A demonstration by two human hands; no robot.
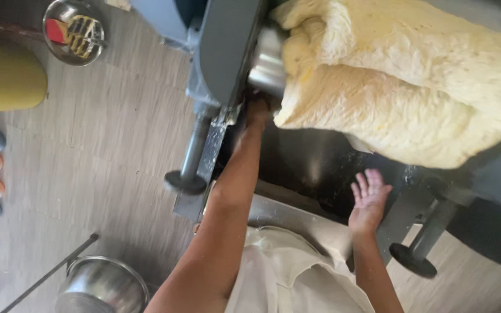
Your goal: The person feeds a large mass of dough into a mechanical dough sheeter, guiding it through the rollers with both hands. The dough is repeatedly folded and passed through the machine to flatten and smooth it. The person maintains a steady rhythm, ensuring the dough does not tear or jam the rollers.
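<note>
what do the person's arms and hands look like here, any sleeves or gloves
Both arms are bare along all that shows, with no sleeves over the forearms. The right hand has no glove, ring or watch visible. The left hand is partly hidden by the machine, so it is hard to tell there. A white garment covers the torso.

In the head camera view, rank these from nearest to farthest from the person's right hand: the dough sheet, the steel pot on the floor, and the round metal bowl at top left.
From the right hand:
1. Dough sheet, just above it, draped off the machine.
2. Steel pot, lower left on the floor.
3. Round metal bowl, far upper left corner.
</note>
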